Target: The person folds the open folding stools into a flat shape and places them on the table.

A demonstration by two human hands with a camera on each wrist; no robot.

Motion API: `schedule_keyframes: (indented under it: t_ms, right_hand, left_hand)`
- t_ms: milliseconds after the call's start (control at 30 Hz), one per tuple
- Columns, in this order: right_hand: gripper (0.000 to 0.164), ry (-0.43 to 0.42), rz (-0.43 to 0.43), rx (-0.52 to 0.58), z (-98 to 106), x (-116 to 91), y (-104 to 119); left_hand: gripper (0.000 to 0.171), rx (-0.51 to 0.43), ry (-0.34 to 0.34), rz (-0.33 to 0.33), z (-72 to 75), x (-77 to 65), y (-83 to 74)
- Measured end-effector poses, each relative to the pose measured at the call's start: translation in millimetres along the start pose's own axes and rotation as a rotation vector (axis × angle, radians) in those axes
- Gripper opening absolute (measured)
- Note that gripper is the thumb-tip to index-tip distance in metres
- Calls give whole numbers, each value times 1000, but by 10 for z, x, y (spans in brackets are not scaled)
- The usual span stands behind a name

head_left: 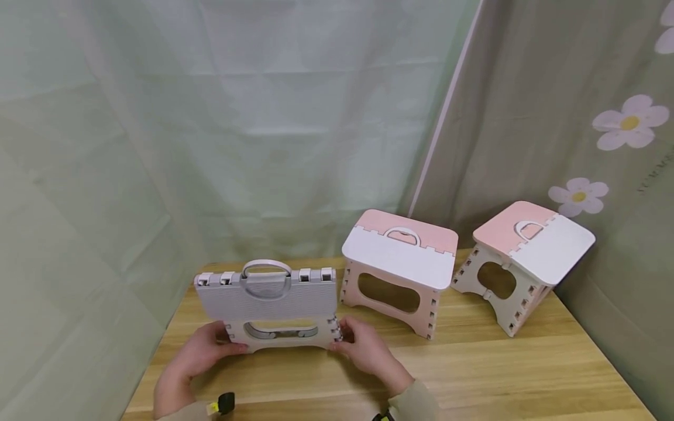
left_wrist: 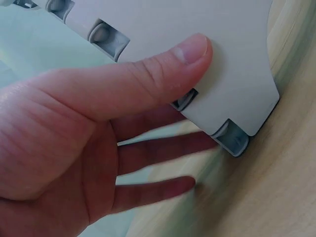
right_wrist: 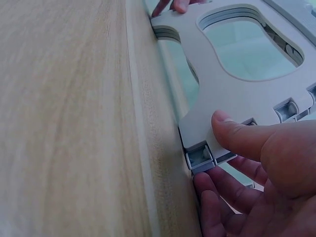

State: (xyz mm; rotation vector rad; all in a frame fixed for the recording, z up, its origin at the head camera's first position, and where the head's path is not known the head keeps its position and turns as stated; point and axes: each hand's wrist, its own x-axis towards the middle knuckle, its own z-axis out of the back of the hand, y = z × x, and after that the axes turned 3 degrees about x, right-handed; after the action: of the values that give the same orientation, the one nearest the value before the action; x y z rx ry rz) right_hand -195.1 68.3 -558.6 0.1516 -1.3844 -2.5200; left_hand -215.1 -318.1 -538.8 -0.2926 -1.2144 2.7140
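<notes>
A grey-white folding stool (head_left: 300, 305) stands upright on the wooden table, largely folded, its looped handle (head_left: 266, 264) at the top. My left hand (head_left: 202, 352) holds its lower left side. In the left wrist view the thumb (left_wrist: 168, 64) lies on the front leg panel, with the other fingers behind the hinged edge. The lower right corner is gripped by my right hand (head_left: 367, 349). From the right wrist, its thumb (right_wrist: 242, 138) presses the panel face, while the other fingers curl behind beside the table surface.
To the right stands an unfolded pink-and-white stool (head_left: 395, 257), close to my right hand. Another pink-and-white stool (head_left: 553, 248) stands unfolded farther right. Pale curtains (head_left: 295, 146) hang behind the wooden table (head_left: 489, 374).
</notes>
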Motion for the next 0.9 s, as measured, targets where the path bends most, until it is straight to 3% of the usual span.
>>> schedule_keyframes:
  t_ms: [200,533,767,900]
  right_hand:
    - [27,11,-9,-1,-10,1,5]
    - [21,2,13,16,25,-8,41]
    - [19,19,22,-6,98,-64,147]
    - [22,53,23,47,116,-80,187]
  left_hand:
    - [53,-91,36,-28,-6,-17,38]
    - [43,-99,32,-110,12,24,-8]
    - [44,-163,-5,-107,-24,-114,-37]
    - [47,-214,-42,-103,-52,-193,-23]
